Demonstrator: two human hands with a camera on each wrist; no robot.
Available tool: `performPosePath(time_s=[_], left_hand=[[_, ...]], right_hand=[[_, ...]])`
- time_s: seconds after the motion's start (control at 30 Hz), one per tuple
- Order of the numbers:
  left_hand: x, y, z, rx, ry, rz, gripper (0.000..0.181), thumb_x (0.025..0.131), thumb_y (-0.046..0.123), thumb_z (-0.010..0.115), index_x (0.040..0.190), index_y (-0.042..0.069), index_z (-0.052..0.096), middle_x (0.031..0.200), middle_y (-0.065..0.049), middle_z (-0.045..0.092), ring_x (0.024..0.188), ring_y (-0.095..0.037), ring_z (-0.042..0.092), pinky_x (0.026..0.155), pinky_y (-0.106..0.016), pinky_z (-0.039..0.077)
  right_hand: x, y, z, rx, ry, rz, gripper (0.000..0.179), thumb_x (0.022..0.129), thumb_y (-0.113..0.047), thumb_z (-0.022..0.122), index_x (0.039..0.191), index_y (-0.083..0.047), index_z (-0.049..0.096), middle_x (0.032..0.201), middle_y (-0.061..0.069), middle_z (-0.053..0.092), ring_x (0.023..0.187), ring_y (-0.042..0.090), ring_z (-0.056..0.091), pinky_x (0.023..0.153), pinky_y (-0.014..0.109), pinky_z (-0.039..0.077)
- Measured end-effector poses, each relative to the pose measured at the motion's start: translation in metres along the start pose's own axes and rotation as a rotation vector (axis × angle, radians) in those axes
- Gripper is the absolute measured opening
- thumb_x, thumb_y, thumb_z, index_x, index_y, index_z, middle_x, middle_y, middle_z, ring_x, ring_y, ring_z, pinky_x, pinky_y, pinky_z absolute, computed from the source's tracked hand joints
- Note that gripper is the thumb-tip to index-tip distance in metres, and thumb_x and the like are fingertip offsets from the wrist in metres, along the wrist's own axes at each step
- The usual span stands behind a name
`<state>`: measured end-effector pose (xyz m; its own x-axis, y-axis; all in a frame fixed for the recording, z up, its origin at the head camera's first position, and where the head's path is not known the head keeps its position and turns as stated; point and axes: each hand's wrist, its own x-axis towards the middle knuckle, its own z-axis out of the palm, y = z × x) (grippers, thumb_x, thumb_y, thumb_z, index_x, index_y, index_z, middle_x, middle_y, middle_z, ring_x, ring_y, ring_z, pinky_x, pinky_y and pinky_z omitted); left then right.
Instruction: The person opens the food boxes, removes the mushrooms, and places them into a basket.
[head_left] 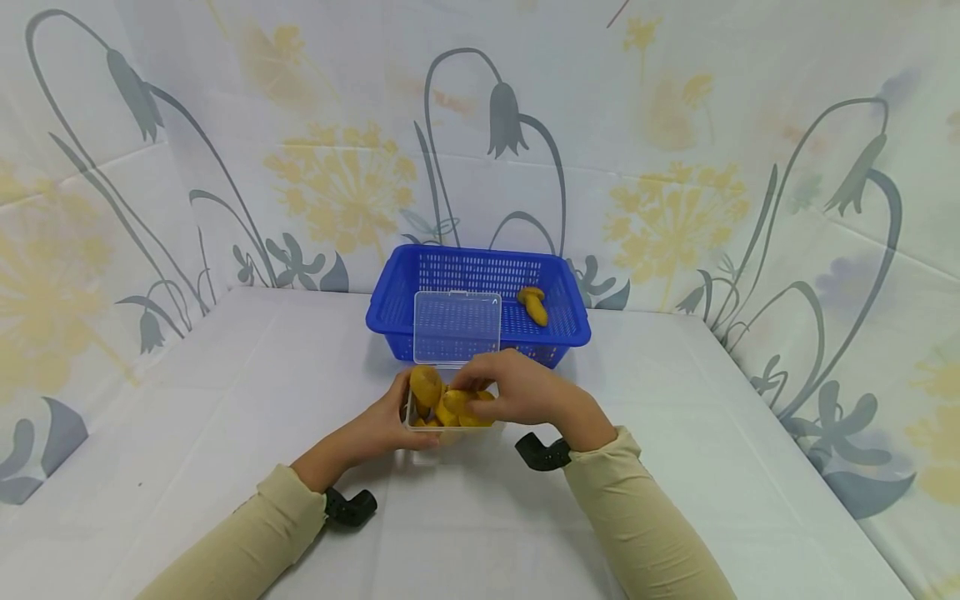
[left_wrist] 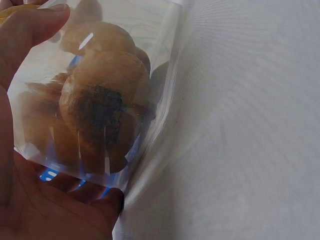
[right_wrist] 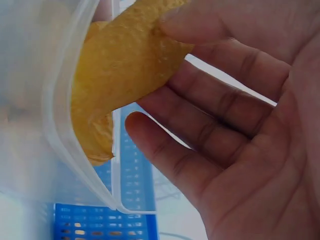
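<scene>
My left hand (head_left: 386, 423) grips a small clear plastic box (head_left: 450, 429) from its left side, thumb along the front wall. Several yellow-brown mushrooms (head_left: 426, 386) fill the box, one standing up above the rim at the left. Through the clear wall in the left wrist view, more mushrooms (left_wrist: 105, 95) show packed together. My right hand (head_left: 517, 387) reaches over the box's right side. In the right wrist view, its thumb and forefinger pinch a yellow mushroom (right_wrist: 130, 55), whose lower end is inside the rim; the other fingers extend below it.
A blue perforated basket (head_left: 382, 312) stands just behind the box, with one mushroom (head_left: 535, 310) lying at its right. The box's clear lid (head_left: 457, 321) is raised and overlaps the basket's front. White cloth (head_left: 225, 400) covers the table; a flower-patterned cloth (head_left: 465, 192) hangs behind.
</scene>
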<state>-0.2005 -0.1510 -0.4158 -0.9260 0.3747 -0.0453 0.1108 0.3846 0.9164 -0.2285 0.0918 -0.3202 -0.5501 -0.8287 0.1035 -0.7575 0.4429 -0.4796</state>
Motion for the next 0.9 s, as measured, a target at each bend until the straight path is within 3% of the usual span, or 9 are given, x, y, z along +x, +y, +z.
performPosePath(time_s=[0.2,0.63,0.9], left_hand=[[0.0,0.0,0.0,-0.003,-0.001,-0.01,0.106,0.072,0.038,0.084,0.149,0.023,0.013,0.157,-0.008,0.022,0.149,-0.034,0.015,0.117,-0.064,0.013],[-0.001,0.002,0.001,0.008,0.005,-0.018,0.108,0.071,0.039,0.085,0.15,0.024,0.012,0.159,-0.008,0.021,0.149,-0.034,0.015,0.118,-0.062,0.014],[0.0,0.001,0.001,0.019,0.005,-0.022,0.111,0.071,0.04,0.085,0.151,0.022,0.01,0.16,-0.01,0.017,0.149,-0.036,0.014,0.117,-0.063,0.017]], right_hand=[[-0.002,0.0,-0.004,-0.028,0.052,-0.028,0.024,0.088,-0.013,0.065,0.112,-0.014,0.069,0.104,-0.005,0.069,0.09,0.009,0.06,0.08,0.023,0.054],[-0.005,0.002,-0.011,-0.061,0.16,-0.089,0.022,0.089,-0.011,0.067,0.111,-0.013,0.069,0.105,-0.002,0.068,0.088,0.015,0.06,0.075,0.024,0.053],[-0.008,0.004,-0.019,-0.052,0.261,-0.136,0.023,0.087,-0.006,0.069,0.109,-0.009,0.069,0.106,0.001,0.069,0.093,0.012,0.064,0.082,0.028,0.056]])
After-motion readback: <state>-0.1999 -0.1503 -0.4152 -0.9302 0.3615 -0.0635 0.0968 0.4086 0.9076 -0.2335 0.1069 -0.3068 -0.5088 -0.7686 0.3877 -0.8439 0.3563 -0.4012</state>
